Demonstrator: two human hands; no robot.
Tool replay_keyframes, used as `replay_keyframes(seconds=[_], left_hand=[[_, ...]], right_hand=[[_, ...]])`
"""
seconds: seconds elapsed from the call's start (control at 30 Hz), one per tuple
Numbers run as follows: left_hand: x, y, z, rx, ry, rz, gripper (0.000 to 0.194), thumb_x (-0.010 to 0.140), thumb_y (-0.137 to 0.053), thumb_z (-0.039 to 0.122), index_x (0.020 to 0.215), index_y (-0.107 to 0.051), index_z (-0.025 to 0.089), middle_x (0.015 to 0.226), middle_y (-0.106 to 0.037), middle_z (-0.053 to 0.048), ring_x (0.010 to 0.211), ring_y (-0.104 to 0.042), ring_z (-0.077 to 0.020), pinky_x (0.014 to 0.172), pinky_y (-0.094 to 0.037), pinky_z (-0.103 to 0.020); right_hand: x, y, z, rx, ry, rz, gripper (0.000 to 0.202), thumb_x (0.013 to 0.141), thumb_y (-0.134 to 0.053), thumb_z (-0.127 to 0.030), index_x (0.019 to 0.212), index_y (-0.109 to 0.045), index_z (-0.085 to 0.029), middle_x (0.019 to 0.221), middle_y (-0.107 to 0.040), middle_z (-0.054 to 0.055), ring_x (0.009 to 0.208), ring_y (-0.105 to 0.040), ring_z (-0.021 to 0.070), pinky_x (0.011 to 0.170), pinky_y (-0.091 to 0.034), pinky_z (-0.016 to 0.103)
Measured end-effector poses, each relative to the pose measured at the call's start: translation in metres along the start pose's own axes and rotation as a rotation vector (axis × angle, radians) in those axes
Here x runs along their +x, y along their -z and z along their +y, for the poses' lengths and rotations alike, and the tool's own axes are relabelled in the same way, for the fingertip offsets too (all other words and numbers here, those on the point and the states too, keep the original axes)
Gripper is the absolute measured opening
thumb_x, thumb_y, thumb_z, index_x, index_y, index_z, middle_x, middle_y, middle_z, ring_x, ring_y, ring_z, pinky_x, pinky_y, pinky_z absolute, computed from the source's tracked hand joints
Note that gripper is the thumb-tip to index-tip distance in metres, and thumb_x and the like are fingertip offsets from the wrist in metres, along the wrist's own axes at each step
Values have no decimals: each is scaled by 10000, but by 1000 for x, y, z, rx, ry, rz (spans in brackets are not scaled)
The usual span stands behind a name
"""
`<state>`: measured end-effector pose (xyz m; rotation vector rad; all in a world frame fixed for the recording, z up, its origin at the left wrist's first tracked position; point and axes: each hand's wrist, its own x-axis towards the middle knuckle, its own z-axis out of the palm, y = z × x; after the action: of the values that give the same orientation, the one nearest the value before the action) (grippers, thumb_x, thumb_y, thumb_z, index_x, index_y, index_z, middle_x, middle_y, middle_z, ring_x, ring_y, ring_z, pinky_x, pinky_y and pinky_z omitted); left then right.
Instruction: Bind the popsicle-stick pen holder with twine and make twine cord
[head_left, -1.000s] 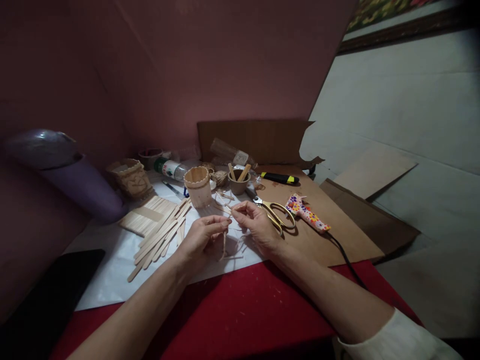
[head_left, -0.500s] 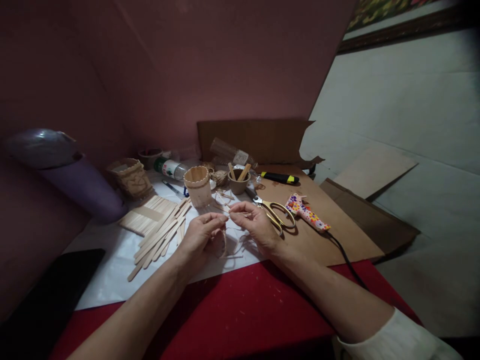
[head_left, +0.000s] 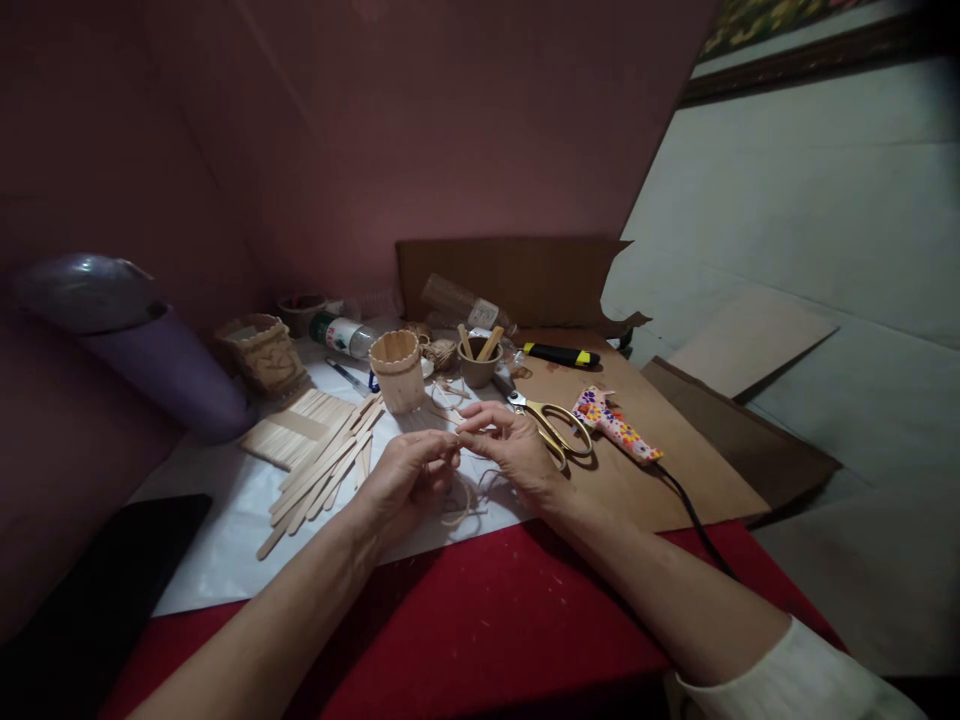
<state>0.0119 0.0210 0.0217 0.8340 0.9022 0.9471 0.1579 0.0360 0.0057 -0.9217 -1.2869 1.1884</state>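
My left hand (head_left: 412, 475) and my right hand (head_left: 510, 450) meet over the white sheet, fingertips pinched close together on a thin piece of twine (head_left: 463, 515). Its loose loops hang below and between them onto the sheet. Fingers hide the stretch being pinched. Just beyond stands a round wooden cup (head_left: 397, 385) with a scalloped rim and a band near the top. Gold-handled scissors (head_left: 559, 430) lie right beside my right hand. To the left of my left hand, loose craft sticks (head_left: 322, 485) are fanned out next to a banded bundle of sticks (head_left: 289, 430).
A flowered glue gun (head_left: 615, 425) with a black cord rests on cardboard (head_left: 690, 490) at right, near a yellow-black utility knife (head_left: 561, 355). Behind are a small pot (head_left: 480, 370) holding sticks, plastic bottles (head_left: 341, 335) and a decorated basket (head_left: 262, 355). A purple container (head_left: 172, 370) leans at left.
My fingertips have drawn closer together on the twine. The twine's hanging end has shifted and now curls in a loop lower down on the sheet.
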Motion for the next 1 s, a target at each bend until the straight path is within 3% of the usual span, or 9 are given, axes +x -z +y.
replay_keyframes(seconds=[0.13,0.33,0.77,1.0], left_hand=[[2,3,-1,-18,13,-27,158,728,-610,247,673,-589,101,562,-484,27,360,-311,-6,349,-94,-168],[2,2,2,-118,184,-127,195,765,-599,315,729,-590,124,571,-530,25,323,-353,-26,331,-169,-174],[1,3,1,-109,-12,-129,116,725,-642,213,717,-610,102,609,-508,24,394,-317,-1,368,-194,-147],[-2,-2,5,-104,82,-145,194,754,-623,289,689,-599,108,552,-504,26,338,-328,-13,349,-179,-173]], right_hand=[[-1,-1,-3,36,7,-6,129,591,-799,-326,639,-722,-235,965,-559,40,965,-523,189,784,-423,321],[-1,-1,-10,41,34,-62,144,565,-811,-361,637,-737,-260,923,-576,45,1020,-504,210,872,-412,374],[-1,-1,-5,54,2,-10,133,583,-804,-320,623,-712,-233,972,-575,36,981,-528,194,811,-425,335],[-2,0,-10,58,41,-83,160,552,-819,-366,623,-729,-255,947,-574,43,1042,-505,214,862,-438,370]])
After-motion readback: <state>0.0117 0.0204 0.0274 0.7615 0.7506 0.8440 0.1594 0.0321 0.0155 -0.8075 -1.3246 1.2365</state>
